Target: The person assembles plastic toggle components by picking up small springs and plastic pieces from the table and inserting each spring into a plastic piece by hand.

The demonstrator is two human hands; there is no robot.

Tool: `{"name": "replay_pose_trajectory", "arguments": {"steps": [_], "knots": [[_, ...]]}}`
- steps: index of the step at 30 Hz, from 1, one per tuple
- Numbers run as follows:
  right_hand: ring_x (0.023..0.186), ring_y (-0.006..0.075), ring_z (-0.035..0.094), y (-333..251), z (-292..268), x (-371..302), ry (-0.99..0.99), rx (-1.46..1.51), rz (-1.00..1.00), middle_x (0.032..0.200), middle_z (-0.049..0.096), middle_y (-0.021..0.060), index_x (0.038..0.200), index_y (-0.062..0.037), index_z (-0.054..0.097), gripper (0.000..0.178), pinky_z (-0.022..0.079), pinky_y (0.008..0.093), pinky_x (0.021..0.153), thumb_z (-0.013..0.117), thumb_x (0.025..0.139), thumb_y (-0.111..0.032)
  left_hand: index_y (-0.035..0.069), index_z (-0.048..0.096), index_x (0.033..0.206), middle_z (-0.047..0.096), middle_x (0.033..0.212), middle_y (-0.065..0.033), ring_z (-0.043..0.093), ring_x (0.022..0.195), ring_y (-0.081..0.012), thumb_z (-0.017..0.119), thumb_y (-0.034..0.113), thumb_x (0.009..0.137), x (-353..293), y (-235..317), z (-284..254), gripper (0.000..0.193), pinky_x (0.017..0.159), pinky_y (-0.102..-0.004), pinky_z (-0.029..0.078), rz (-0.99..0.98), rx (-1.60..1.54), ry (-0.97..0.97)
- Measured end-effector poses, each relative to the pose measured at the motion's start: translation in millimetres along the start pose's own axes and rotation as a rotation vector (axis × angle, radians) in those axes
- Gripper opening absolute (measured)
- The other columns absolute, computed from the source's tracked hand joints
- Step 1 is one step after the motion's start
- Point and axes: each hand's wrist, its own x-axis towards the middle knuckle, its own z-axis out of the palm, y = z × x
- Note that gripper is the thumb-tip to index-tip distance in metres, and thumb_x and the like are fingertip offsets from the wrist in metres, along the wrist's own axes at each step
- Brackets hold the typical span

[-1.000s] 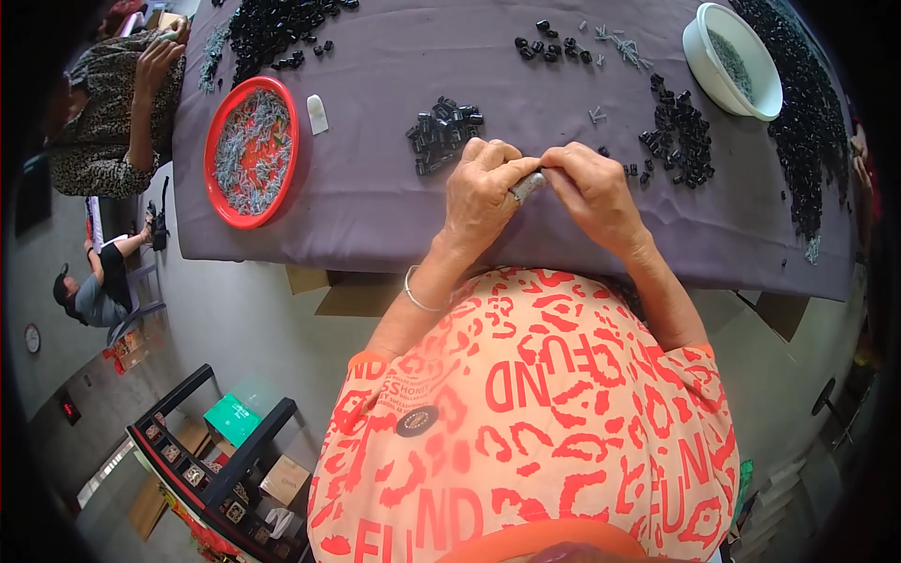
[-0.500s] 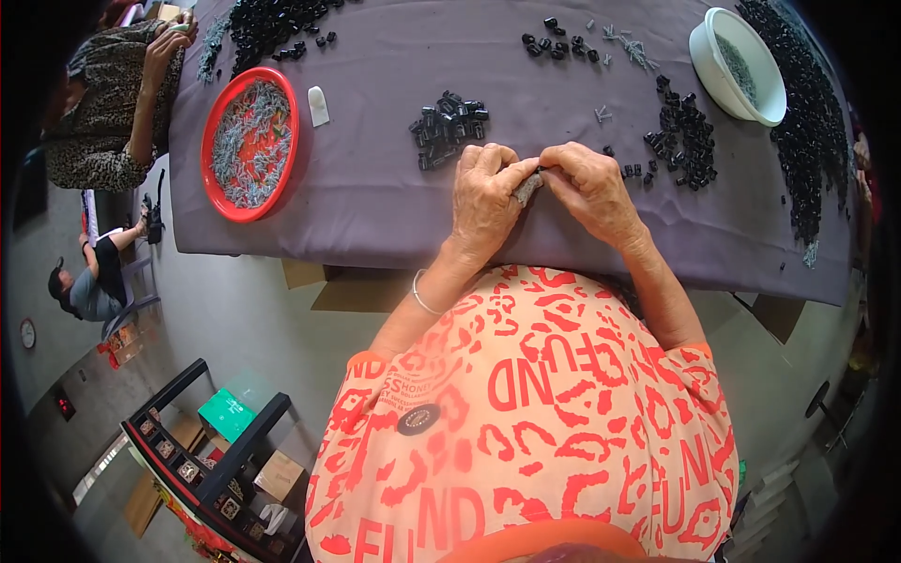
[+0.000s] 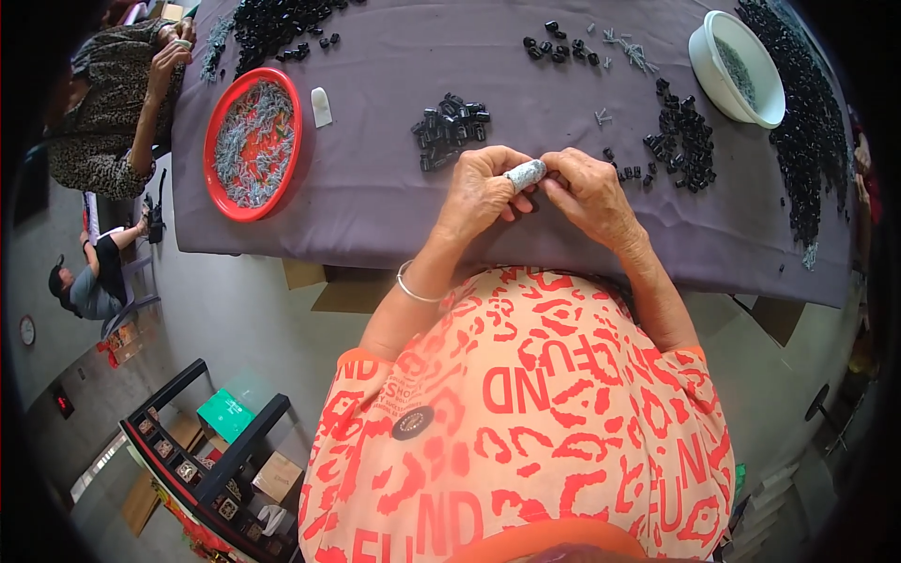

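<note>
Over the table near its front edge, my left hand (image 3: 479,191) and my right hand (image 3: 593,195) meet at the fingertips. A worn grey-white wrap or finger cover (image 3: 526,175) sits on the thumb of my left hand. The fingers of both hands are pinched together, and what lies between them is too small and hidden to make out. Just beyond my left hand is a pile of small black plastic parts (image 3: 452,129). Beyond my right hand lies a looser group of similar black parts (image 3: 683,141).
A red basin (image 3: 210,178) of small grey pins stands at left, beside a white finger-shaped cover (image 3: 321,107). A white bowl (image 3: 774,105) with grey pieces is at far right, next to a long black heap (image 3: 802,122). Another person (image 3: 103,122) works at the left edge.
My left hand has turned, so the wrapped thumb now lies on top and its cover shows fully. My right hand stays nearly in place, still pinching at the left fingertips.
</note>
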Motion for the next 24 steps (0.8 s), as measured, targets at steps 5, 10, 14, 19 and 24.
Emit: {"name": "replay_pose_trajectory", "arguments": {"steps": [5, 10, 14, 19, 24], "knots": [[0.073, 0.0257, 0.061, 4, 2, -2, 0.056, -0.024, -0.010, 0.083, 0.060, 0.0122, 0.093, -0.0001, 0.058, 0.018, 0.049, 0.0330, 0.064, 0.059, 0.075, 0.002, -0.002, 0.064, 0.098, 0.066, 0.077, -0.0079, 0.061, 0.057, -0.0092, 0.066, 0.018, 0.083, 2, 2, 1, 0.024, 0.046, -0.0187, 0.047, -0.037, -0.046, -0.032], [0.074, 0.0265, 0.061, 2, 1, -3, 0.068, 0.040, 0.032, 0.087, 0.060, 0.0129, 0.098, -0.0006, 0.057, 0.024, 0.049, 0.0337, 0.067, 0.060, 0.074, 0.002, -0.002, 0.063, 0.099, 0.066, 0.077, -0.0081, 0.061, 0.058, -0.0093, 0.065, 0.014, 0.082, 4, 11, -2, 0.024, 0.046, -0.0185, 0.047, -0.105, 0.021, -0.066], [0.081, 0.0294, 0.060, -12, -4, 2, 0.166, 0.004, -0.022, 0.095, 0.058, 0.0146, 0.102, 0.0005, 0.055, 0.030, 0.050, 0.0350, 0.071, 0.061, 0.073, 0.002, -0.002, 0.062, 0.101, 0.065, 0.076, -0.0085, 0.062, 0.059, -0.0096, 0.062, 0.009, 0.082, 5, 13, -4, 0.022, 0.044, -0.0186, 0.045, -0.119, -0.015, -0.074], [0.102, 0.0327, 0.054, -25, 19, 24, 0.173, -0.063, -0.209, 0.106, 0.058, 0.0157, 0.106, -0.0021, 0.056, 0.030, 0.042, 0.0417, 0.090, 0.059, 0.079, -0.013, -0.001, 0.058, 0.098, 0.062, 0.078, -0.0053, 0.059, 0.064, -0.0122, 0.061, 0.008, 0.079, 11, -15, -15, 0.022, 0.056, -0.0242, 0.049, 0.177, 0.078, -0.117], [0.117, 0.0303, 0.048, -14, 32, 27, 0.053, -0.081, -0.239, 0.121, 0.054, 0.0120, 0.119, -0.0069, 0.055, 0.045, 0.034, 0.0417, 0.100, 0.044, 0.086, -0.035, 0.002, 0.051, 0.105, 0.057, 0.101, -0.0063, 0.055, 0.095, -0.0141, 0.060, 0.008, 0.079, 9, -21, -10, 0.029, 0.078, -0.0275, 0.047, 0.180, -0.041, -0.013]]}}
